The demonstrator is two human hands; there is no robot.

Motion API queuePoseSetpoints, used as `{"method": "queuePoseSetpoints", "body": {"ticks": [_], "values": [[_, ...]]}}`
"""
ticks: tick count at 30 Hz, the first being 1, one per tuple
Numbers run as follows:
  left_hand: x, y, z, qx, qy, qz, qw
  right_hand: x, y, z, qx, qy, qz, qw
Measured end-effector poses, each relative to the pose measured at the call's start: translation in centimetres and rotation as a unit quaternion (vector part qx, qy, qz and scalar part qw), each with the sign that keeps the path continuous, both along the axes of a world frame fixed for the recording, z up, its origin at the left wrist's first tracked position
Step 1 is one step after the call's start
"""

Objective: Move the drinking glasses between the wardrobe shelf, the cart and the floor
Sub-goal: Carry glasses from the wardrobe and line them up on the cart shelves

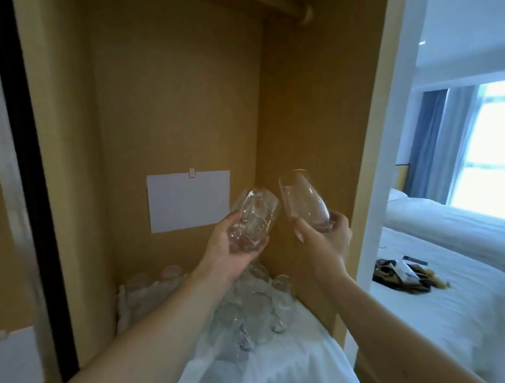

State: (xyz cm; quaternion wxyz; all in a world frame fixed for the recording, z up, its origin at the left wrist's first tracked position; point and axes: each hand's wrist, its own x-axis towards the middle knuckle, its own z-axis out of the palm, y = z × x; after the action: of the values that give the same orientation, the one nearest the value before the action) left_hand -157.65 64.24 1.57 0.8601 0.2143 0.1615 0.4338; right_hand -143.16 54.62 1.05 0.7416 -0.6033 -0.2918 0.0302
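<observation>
My left hand [232, 248] grips a clear glass [254, 217] lying tilted in my palm, and it looks like more than one glass bunched together. My right hand [327, 237] holds a single clear drinking glass [302, 200] by its base, with the rim tilted up and to the left. Both are raised inside the open wooden wardrobe [174, 102], in front of its back panel. Below my hands, several clear glasses [250, 308] stand on a white cloth [282, 364] that covers the shelf.
A white sheet of paper [188, 200] is taped to the wardrobe's back panel. A dark door edge [31, 169] runs down the left. To the right, past the wardrobe's side wall [372, 167], is a white bed [448, 301] with dark items [400, 275] on it.
</observation>
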Motion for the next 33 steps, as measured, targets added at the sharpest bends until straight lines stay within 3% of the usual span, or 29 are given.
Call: {"method": "queuePoseSetpoints", "body": {"ticks": [9,15,18,24,27,33], "values": [[9.7,-7.9,1.1,0.131,0.035,-0.122,0.983,8.0,-9.6,0.2,0.086,-0.002,-0.113,0.99],[20.1,-15.6,0.9,0.129,0.115,-0.217,0.961,16.7,-19.4,-1.3,0.089,0.022,-0.208,0.974],[25.2,-20.1,0.1,0.143,0.095,-0.26,0.95,21.3,-24.7,-2.2,0.072,0.031,-0.257,0.963],[34.7,-27.4,-1.3,0.208,0.066,-0.347,0.912,29.4,-34.2,-3.7,0.053,0.09,-0.249,0.963],[39.9,-30.6,-1.8,0.155,0.054,-0.413,0.896,33.4,-39.3,-4.7,0.039,0.098,-0.25,0.962],[48.7,-37.1,-3.7,0.157,0.068,-0.471,0.865,39.0,-47.4,-6.7,-0.004,0.109,-0.256,0.961]]}}
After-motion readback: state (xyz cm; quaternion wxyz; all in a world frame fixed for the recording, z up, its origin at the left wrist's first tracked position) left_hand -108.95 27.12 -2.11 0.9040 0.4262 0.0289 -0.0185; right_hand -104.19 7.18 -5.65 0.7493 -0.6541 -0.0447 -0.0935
